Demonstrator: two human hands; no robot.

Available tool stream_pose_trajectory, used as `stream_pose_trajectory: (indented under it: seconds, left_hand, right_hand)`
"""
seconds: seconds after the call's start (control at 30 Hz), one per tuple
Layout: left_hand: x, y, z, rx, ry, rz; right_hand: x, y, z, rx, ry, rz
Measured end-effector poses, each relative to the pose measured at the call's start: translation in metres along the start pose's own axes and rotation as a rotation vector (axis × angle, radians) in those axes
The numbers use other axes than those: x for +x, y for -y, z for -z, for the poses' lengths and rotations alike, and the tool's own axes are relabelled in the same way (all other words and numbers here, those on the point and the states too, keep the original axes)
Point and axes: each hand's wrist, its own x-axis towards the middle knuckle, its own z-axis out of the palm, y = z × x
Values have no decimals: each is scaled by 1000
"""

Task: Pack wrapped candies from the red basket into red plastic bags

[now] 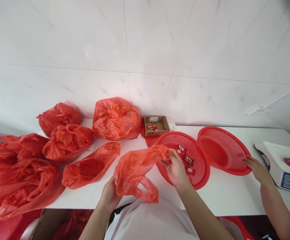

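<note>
A thin red plastic bag (131, 168) with loop handles is stretched between my two hands above the table's front edge. My left hand (111, 196) is closed on the bag's lower left side, its fingertips partly hidden behind the plastic. With thumb and fingers, my right hand (176, 168) pinches the bag's upper right end, over the left part of a red mesh basket (202, 178). Inside that basket lie several small red wrapped packets (188, 160). Another red bag (91, 168), loosely opened, lies left of my hands.
Several full red bags (116, 118) line the table's left and back. A small cardboard box (157, 133) holds a few packets. At right, another person's hand (256, 168) touches a second red basket (213, 150), near a white scale (276, 156) with packets on top.
</note>
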Motion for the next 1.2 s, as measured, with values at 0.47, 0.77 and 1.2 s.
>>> stream_pose_trajectory:
  seconds: [0.47, 0.77, 1.2]
  left_hand:
    - [-10, 29, -36, 916, -5, -909]
    - [34, 27, -22, 714, -35, -589]
    - [39, 31, 28, 787, -159, -534]
  right_hand:
    - [-26, -31, -32, -100, 126, -179]
    - [-28, -13, -29, -180, 303, -68]
    - [6, -71, 28, -954, 380, 14]
